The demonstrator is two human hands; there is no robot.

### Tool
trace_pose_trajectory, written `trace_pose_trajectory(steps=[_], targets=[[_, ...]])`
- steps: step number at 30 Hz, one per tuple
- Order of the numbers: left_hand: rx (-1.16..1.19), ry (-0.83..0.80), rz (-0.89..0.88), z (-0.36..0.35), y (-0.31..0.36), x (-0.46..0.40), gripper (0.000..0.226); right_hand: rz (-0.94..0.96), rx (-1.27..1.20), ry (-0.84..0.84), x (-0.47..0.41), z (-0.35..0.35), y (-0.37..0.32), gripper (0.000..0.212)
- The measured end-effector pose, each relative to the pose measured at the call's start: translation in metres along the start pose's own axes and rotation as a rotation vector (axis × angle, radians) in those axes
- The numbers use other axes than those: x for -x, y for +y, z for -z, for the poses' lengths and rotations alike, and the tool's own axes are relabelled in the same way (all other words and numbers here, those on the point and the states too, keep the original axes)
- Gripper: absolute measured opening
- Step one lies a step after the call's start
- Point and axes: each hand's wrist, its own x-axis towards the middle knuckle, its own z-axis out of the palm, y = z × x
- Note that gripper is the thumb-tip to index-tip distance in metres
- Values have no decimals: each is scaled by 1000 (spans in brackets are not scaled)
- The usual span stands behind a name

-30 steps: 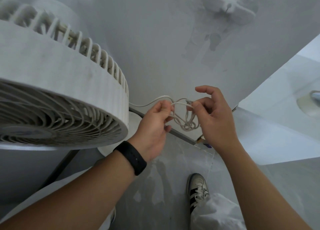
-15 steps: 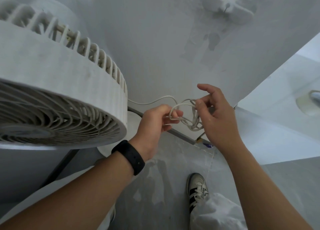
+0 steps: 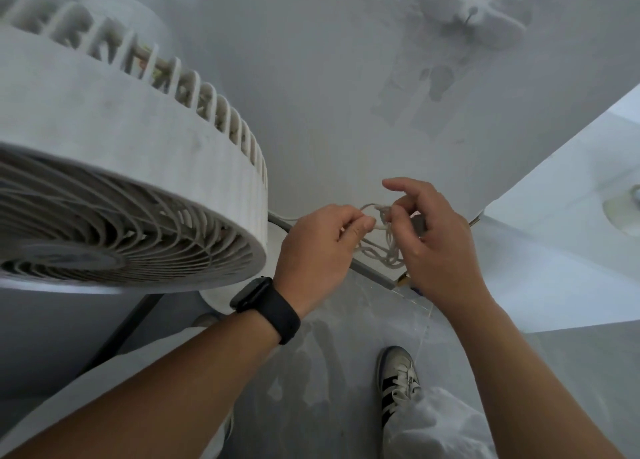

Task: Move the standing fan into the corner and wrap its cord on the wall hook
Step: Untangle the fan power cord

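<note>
Head view, looking down along both forearms. The standing fan (image 3: 114,181) fills the left of the frame, close to the wall (image 3: 311,78); its round base (image 3: 221,299) shows under the head, near the wall's foot. Judged from that, the fan looks already parked in the corner, and the cord work is the step in hand.

The left hand (image 3: 318,251), black watch (image 3: 266,308) on the wrist, is closed in a pinch on the cord (image 3: 381,251), thumb and forefinger meeting at a loop. The right hand (image 3: 440,244) grips the same bundle with its lower fingers curled around the strands; its index finger is lifted free and points left. The hands sit just beside each other, most likely so one anchors the coils while the other lays on the next turn.

The cord is a small loose hank of pale loops hanging between the hands, its long axis roughly vertical, loops drooping toward the floor. One thin strand (image 3: 291,218) runs left from the left hand toward the fan base, nearly level. The plug is not clearly visible.

The wall hook (image 3: 471,12) sits high on the wall, well above the hands and bare. The hank must be lifted to it; loose loops could slip apart on the way.

A shoe (image 3: 398,382) stands on the grey floor below the right forearm.
</note>
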Motion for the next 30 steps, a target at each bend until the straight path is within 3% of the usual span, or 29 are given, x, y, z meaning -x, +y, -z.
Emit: trace_pose_trajectory(steps=[4, 9, 14, 17, 21, 26, 30], targets=[[129, 28, 42, -3, 4, -2, 28, -74, -198, 131, -2, -1, -8, 32], [256, 102, 157, -6, 8, 0, 34, -197, -230, 267, -5, -4, -9, 32], [433, 200, 302, -1, 8, -6, 37, -510, -317, 410, -15, 11, 16, 30], [585, 91, 318, -3, 14, -3, 27, -558, -197, 239, -14, 10, 21, 25], [659, -13, 267, -10, 16, 2, 11, -410, 75, -24, -9, 3, 16, 30], [692, -29, 241, -10, 16, 0, 31, -394, 18, -534, -2, 5, 10, 31], [570, 13, 171, -12, 12, -2, 40, -399, -47, -516, 0, 1, 12, 8]])
